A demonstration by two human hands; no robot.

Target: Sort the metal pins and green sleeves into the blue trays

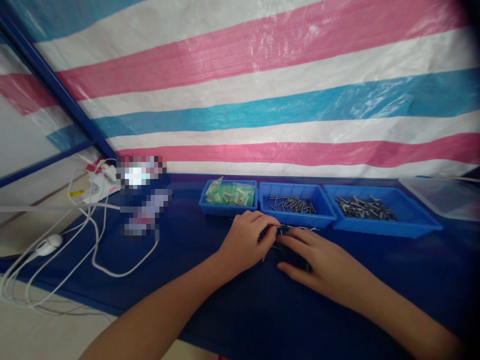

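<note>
My left hand (245,240) is curled into a loose fist on the dark blue cloth (210,295), its fingers closed round a bunch of thin metal pins (267,234). My right hand (318,260) lies flat beside it, fingers stretched out over a small heap of the same loose pins (296,229) on the cloth. Both hands sit just in front of three blue trays: the left tray (228,207) holds green and clear small parts, the middle tray (296,212) holds a few metal pins, and the right tray (378,222) holds many more.
A clear plastic lid or box (446,197) lies at the far right. White cables (93,245), a power strip (101,185) and a white mouse-like device (48,244) sit at the left. A striped pink, white and blue tarp (262,90) hangs behind the table.
</note>
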